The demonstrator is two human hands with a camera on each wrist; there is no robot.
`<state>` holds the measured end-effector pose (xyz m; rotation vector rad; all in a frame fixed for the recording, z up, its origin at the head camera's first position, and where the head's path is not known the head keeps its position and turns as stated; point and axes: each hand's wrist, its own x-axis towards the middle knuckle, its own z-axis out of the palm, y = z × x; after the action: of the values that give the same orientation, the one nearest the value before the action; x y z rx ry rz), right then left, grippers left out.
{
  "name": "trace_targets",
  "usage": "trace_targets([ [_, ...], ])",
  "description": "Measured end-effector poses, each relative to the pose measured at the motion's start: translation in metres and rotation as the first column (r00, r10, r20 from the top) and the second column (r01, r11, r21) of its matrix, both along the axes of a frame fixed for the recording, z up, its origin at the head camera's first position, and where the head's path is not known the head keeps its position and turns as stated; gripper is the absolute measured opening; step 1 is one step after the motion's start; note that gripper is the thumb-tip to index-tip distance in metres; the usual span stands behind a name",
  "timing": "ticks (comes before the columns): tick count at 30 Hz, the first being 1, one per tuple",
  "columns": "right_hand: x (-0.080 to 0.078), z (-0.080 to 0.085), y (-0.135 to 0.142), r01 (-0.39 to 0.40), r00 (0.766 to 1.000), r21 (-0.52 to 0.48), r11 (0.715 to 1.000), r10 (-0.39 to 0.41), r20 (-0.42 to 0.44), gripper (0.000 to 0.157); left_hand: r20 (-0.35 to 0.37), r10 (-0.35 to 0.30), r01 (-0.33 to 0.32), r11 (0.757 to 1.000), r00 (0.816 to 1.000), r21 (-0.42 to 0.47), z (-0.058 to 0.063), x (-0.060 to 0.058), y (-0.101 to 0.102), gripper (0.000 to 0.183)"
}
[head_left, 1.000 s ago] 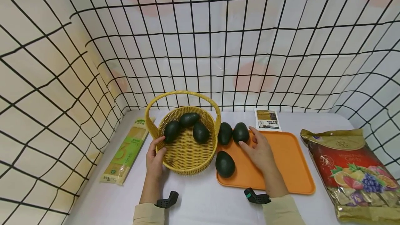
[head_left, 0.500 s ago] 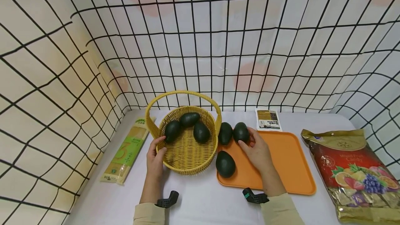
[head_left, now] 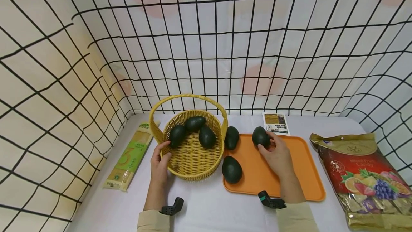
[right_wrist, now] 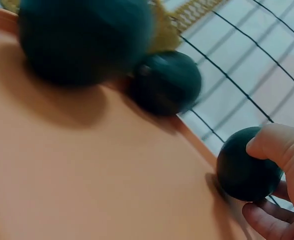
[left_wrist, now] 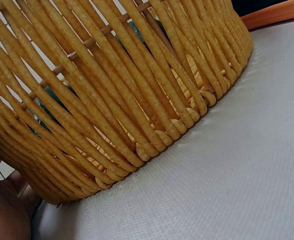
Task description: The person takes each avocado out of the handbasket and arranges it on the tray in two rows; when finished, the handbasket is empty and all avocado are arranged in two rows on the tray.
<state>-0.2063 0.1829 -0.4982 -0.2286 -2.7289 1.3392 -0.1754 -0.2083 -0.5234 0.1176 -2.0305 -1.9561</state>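
Note:
My right hand grips a dark green avocado between thumb and fingers, over the far part of the orange tray. Two more avocados are at the tray's left side: one by the basket at the far corner, another nearer me. My left hand holds the left rim of the yellow woven basket, thumb inside. Inside the basket lie three avocados. In the left wrist view the basket's wall hides most of that hand.
A pack of noodles lies left of the basket. Behind the tray is a small white and brown packet. A large red and gold candy bag lies at the right. The basket's tall handle arches over it.
My right hand has closed on the avocado and moved it to the right, away from the one by the basket. The left hand and basket have stayed in place.

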Motion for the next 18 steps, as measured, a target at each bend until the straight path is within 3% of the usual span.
trace_targets([
  [6,0.002,0.001,0.013,-0.004,1.000,-0.006,1.000,0.004,0.011,0.067,0.016,0.006,-0.006,1.000,1.000,-0.016,0.002,0.001,0.000,0.043],
  [11,0.000,-0.003,0.009,-0.022,1.000,0.009,1.000,0.022,0.005,0.074,0.018,0.009,-0.008,1.000,1.000,-0.016,0.002,0.002,0.000,0.043],
  [18,0.000,-0.004,0.003,-0.031,1.000,0.015,0.999,0.031,0.003,0.069,0.006,0.004,-0.004,1.000,1.000,-0.009,0.002,0.002,0.001,0.042],
])
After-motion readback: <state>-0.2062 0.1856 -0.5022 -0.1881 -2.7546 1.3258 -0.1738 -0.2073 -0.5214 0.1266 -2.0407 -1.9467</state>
